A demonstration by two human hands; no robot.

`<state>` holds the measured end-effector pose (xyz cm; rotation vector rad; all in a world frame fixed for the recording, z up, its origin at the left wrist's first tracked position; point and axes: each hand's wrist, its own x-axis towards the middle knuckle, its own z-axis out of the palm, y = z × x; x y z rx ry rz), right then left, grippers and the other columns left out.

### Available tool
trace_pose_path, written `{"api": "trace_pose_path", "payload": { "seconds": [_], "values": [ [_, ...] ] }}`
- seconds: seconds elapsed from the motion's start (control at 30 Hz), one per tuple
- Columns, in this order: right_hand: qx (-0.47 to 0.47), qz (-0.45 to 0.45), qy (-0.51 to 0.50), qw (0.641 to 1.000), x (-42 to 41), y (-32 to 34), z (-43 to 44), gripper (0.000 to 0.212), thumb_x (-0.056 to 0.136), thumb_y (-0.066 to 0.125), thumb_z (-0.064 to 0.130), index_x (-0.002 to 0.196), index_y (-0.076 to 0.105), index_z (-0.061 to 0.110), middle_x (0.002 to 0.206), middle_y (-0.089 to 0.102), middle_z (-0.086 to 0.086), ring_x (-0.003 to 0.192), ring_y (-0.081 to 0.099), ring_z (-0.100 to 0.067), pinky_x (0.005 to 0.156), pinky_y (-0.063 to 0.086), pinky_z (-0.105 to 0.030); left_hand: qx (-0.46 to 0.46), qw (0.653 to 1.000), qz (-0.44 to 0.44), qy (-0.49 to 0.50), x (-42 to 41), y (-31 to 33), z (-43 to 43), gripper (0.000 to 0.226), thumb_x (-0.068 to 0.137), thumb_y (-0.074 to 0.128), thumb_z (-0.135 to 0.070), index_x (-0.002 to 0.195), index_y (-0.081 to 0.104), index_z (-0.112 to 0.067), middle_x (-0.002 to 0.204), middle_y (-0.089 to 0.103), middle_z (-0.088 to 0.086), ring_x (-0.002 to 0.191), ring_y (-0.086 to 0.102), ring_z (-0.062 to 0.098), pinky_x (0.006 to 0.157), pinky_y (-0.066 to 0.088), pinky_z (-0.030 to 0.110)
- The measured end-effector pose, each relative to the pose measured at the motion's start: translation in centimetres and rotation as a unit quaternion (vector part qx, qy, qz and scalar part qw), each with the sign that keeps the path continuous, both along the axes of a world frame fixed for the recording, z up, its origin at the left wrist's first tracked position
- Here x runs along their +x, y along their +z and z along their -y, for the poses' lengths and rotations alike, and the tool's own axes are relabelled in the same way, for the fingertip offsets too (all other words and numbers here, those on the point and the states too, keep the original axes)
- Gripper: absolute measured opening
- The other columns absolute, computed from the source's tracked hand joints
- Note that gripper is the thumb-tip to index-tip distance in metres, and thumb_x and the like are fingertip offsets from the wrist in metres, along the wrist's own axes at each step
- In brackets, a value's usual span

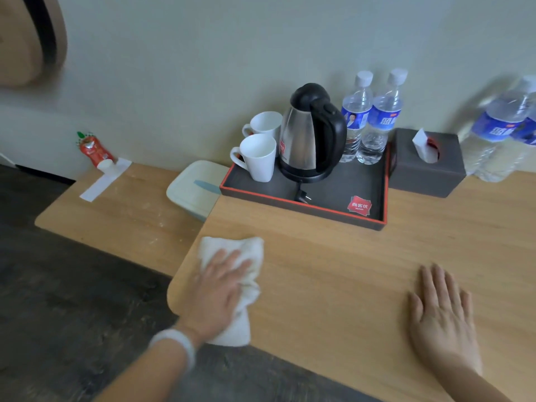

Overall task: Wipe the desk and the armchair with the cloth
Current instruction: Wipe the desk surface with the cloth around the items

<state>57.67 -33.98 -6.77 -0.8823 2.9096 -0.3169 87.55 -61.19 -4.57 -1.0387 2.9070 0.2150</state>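
A white cloth (251, 250) lies crumpled on the wooden desk (333, 256) near its left front corner. My left hand (216, 288) presses flat on top of the cloth, fingers spread, with a pale bracelet on the wrist. My right hand (443, 317) rests palm down on the bare desk top at the right, fingers apart, holding nothing. No armchair is in view.
A dark tray (342, 210) at the back holds a kettle (311, 134), two white mugs (258, 156) and two water bottles (368, 117). A grey tissue box (426, 169) and more bottles (499, 132) stand right. A lower shelf (121, 216) on the left carries a white lidded box (194, 190) and a red packet (94, 150).
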Motion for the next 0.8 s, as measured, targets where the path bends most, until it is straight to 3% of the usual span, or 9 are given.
{"api": "trace_pose_path", "payload": {
  "seconds": [0.1, 0.2, 0.33, 0.43, 0.5, 0.57, 0.63, 0.73, 0.8],
  "values": [
    [-0.002, 0.006, -0.006, 1.0, 0.0, -0.1, 0.1, 0.059, 0.098, 0.013, 0.043, 0.153, 0.014, 0.022, 0.162, 0.007, 0.002, 0.149, -0.002, -0.014, 0.121, 0.002, -0.041, -0.014, 0.997, -0.004, 0.072, -1.3, 0.1, 0.0, 0.059, 0.09, 0.03, -0.035, 0.149, 0.027, -0.04, 0.16, 0.021, -0.009, 0.148, 0.006, 0.021, 0.116, 0.016, 0.054],
    [0.004, 0.013, -0.007, 1.0, 0.1, -0.2, -0.2, 0.06, 0.097, 0.016, 0.042, 0.153, 0.011, 0.022, 0.162, 0.005, 0.002, 0.149, -0.005, -0.013, 0.121, 0.0, -0.041, -0.019, 1.0, -0.002, 0.017, -8.8, -0.1, -6.6, 0.068, 0.084, 0.042, -0.038, 0.149, 0.022, -0.039, 0.161, 0.013, -0.009, 0.148, 0.004, 0.027, 0.115, 0.005, 0.058],
    [-0.018, 0.039, 0.012, 0.999, -0.4, 0.8, -0.1, 0.055, 0.1, 0.035, 0.027, 0.152, 0.019, 0.017, 0.161, 0.012, -0.001, 0.149, 0.002, -0.017, 0.121, 0.0, -0.04, 0.138, 0.985, -0.071, -0.078, -17.2, 0.5, -16.5, 0.073, 0.084, 0.044, -0.029, 0.152, 0.017, -0.03, 0.163, -0.001, -0.007, 0.147, -0.018, 0.024, 0.111, -0.018, 0.059],
    [-0.116, 0.092, -0.054, 0.988, 0.2, 2.8, 0.1, 0.045, 0.098, 0.044, 0.012, 0.141, 0.04, 0.003, 0.155, 0.031, -0.013, 0.146, 0.019, -0.027, 0.119, 0.009, -0.048, 0.229, 0.963, -0.116, -0.079, -16.9, 2.3, -15.0, 0.074, 0.085, 0.041, -0.017, 0.153, 0.016, -0.029, 0.163, -0.001, -0.009, 0.148, -0.014, 0.015, 0.118, -0.009, 0.05],
    [-0.169, 0.045, -0.04, 0.984, 3.3, 4.2, 1.8, 0.042, 0.098, 0.043, 0.015, 0.137, 0.045, 0.0, 0.15, 0.039, -0.016, 0.144, 0.025, -0.031, 0.118, 0.012, -0.049, 0.193, 0.963, -0.186, 0.01, -14.3, 2.3, -10.9, 0.065, 0.089, 0.04, -0.016, 0.151, 0.026, -0.026, 0.162, 0.008, -0.009, 0.149, -0.003, 0.013, 0.12, 0.001, 0.041],
    [-0.134, 0.011, 0.055, 0.989, 7.8, 4.5, 4.8, 0.052, 0.097, 0.036, 0.03, 0.142, 0.04, 0.005, 0.152, 0.034, -0.012, 0.145, 0.023, -0.031, 0.118, 0.009, -0.043, 0.094, 0.984, -0.126, 0.078, -11.3, 1.2, -6.8, 0.059, 0.095, 0.039, -0.022, 0.152, 0.023, -0.023, 0.163, 0.005, -0.009, 0.15, -0.002, 0.014, 0.121, 0.0, 0.04],
    [-0.047, 0.017, 0.112, 0.992, 11.4, 4.1, 7.6, 0.058, 0.096, 0.031, 0.04, 0.145, 0.037, 0.009, 0.154, 0.029, -0.01, 0.145, 0.019, -0.032, 0.116, 0.006, -0.044, 0.047, 0.996, -0.039, 0.072, -9.5, 0.1, -5.2, 0.058, 0.098, 0.025, -0.034, 0.154, 0.015, -0.024, 0.163, -0.002, -0.008, 0.15, -0.006, 0.017, 0.121, -0.002, 0.044],
    [0.006, -0.001, 0.158, 0.987, 11.1, 3.1, 7.5, 0.055, 0.09, 0.032, 0.036, 0.136, 0.053, 0.015, 0.146, 0.045, -0.009, 0.136, 0.04, -0.032, 0.108, 0.018, -0.046, 0.042, 0.998, -0.027, 0.025, -9.3, -0.6, -5.4, 0.063, 0.093, 0.019, -0.04, 0.151, 0.031, -0.017, 0.16, 0.021, -0.001, 0.149, 0.015, 0.026, 0.119, 0.01, 0.051],
    [0.032, -0.02, 0.184, 0.982, 7.5, 2.5, 4.2, 0.051, 0.091, 0.035, 0.032, 0.138, 0.05, 0.023, 0.148, 0.044, -0.003, 0.138, 0.038, -0.029, 0.11, 0.022, -0.047, 0.018, 0.999, -0.033, 0.017, -9.2, -1.0, -5.4, 0.062, 0.093, 0.021, -0.039, 0.149, 0.036, -0.015, 0.158, 0.028, 0.0, 0.147, 0.022, 0.027, 0.117, 0.014, 0.053]
  ]
}}
